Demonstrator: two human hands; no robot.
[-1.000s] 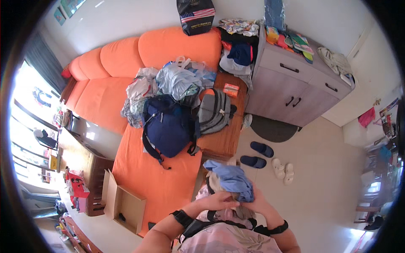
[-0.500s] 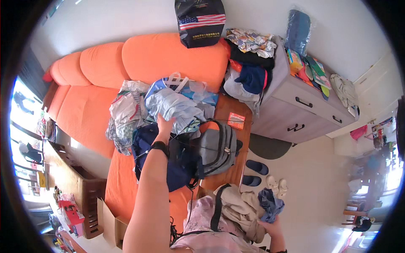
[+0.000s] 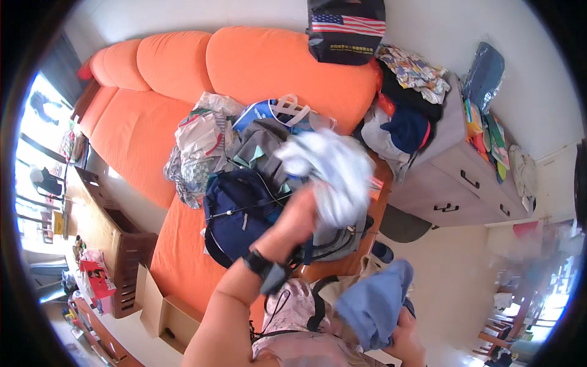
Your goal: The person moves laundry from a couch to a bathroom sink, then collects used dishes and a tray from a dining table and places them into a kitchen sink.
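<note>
My left hand [image 3: 299, 211] is closed on a light blue-white cloth [image 3: 330, 171], blurred by motion, lifted over the bags. Beneath it lie a navy backpack [image 3: 238, 214], a grey backpack [image 3: 348, 241] and grey fabric [image 3: 260, 147]. Beside these is a pile of pale crumpled clothing and bags [image 3: 199, 134]. Low in front of me, my right hand [image 3: 403, 333] grips a blue cloth [image 3: 373, 300]. A beige garment [image 3: 333, 293] with a black strap lies against my body, partly behind that cloth.
An orange sofa [image 3: 150, 140] runs leftward. A dark printed bag [image 3: 345, 43], clothes stack [image 3: 416, 79] and grey cabinet [image 3: 443, 177] stand behind at right. A slipper [image 3: 382, 251] lies on the floor. An open cardboard box [image 3: 171, 321] and wooden furniture [image 3: 125, 263] are at left.
My left hand reached into the pile and has lifted the light cloth rightward, uncovering grey fabric. My right hand's blue cloth now hangs larger and more spread.
</note>
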